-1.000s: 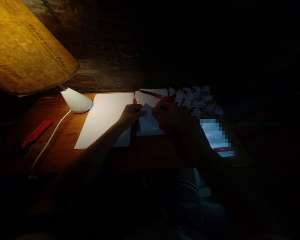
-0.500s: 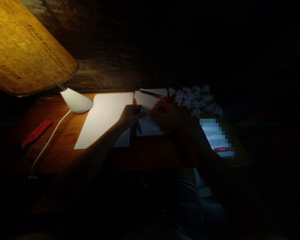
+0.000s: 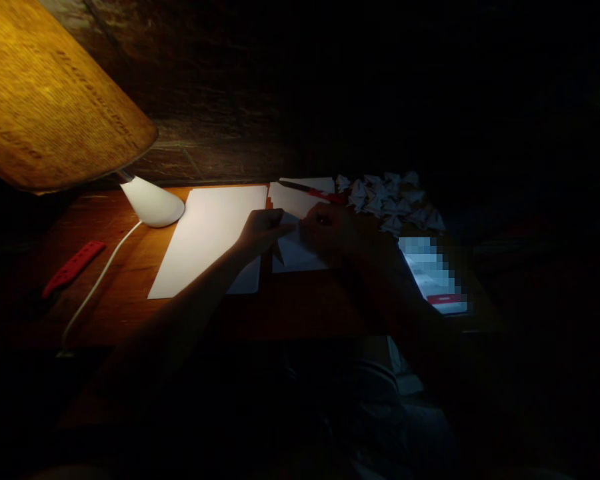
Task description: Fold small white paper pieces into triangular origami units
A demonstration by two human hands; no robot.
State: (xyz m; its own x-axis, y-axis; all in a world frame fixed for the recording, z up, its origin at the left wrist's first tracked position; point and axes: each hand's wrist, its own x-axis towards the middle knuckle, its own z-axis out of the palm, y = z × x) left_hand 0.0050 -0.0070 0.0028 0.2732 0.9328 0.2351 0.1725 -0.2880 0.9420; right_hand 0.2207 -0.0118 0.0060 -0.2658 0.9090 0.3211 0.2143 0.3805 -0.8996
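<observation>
Between my two hands is a small piece of white paper point(image 3: 291, 219), in dim light and partly covered by the fingers. My left hand point(image 3: 261, 227) pinches its left side, thumb pointing right. On its right side my right hand point(image 3: 326, 225) is closed, with curled fingers at the paper's edge. Below them a white sheet point(image 3: 300, 259) lies on the wooden table point(image 3: 300, 303), and a dark pointed shadow falls across its left part. How the small piece is folded cannot be made out.
Left of my hands lies a stack of white paper point(image 3: 215, 233), beside a lamp point(image 3: 153, 203) with a cord. Behind are a red-handled knife point(image 3: 300, 187) and several folded paper pieces point(image 3: 380, 197). A lit phone point(image 3: 433, 277) lies right, a red perforated strip-like object point(image 3: 75, 267) left.
Both hands keep nearly the same place and grip on the small paper. Only a very slight shift of the fingers shows.
</observation>
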